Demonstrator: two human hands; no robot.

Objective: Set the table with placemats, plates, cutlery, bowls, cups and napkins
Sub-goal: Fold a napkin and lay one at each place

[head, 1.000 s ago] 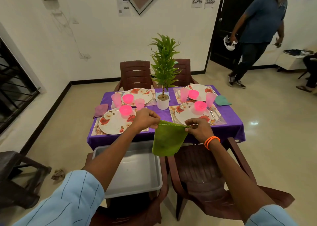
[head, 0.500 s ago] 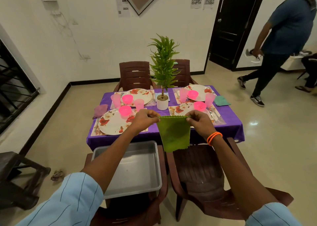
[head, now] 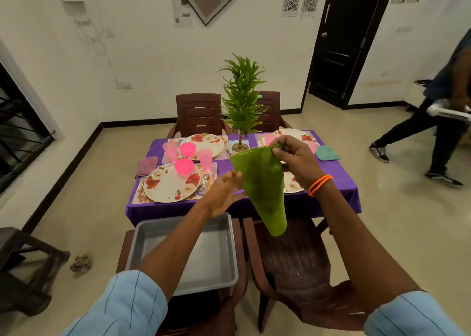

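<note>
1. The green napkin (head: 262,185) hangs in the air over the near table (head: 331,203) edge, at about 6 o'clock from the plant (head: 240,101). It is pinched at its top corner by the right hand (head: 295,161), whose fingers are closed on the cloth.
2. The left hand (head: 224,193) sits at 9 o'clock of the napkin, fingers loosely spread and open, its fingertips just touching the cloth edge.
3. Risk: one pinch holds the whole cloth. If it loosens, the napkin would likely drop onto the chair (head: 293,259) at 6 o'clock, not the table.
4. Risk: a swinging tail could brush the pink cup (head: 205,158) or bowl (head: 184,167) at 9 o'clock and tip them.
5. Change: half a second ago both hands held the top edge stretched flat. Now the left has let go and the napkin droops to a point.
</note>
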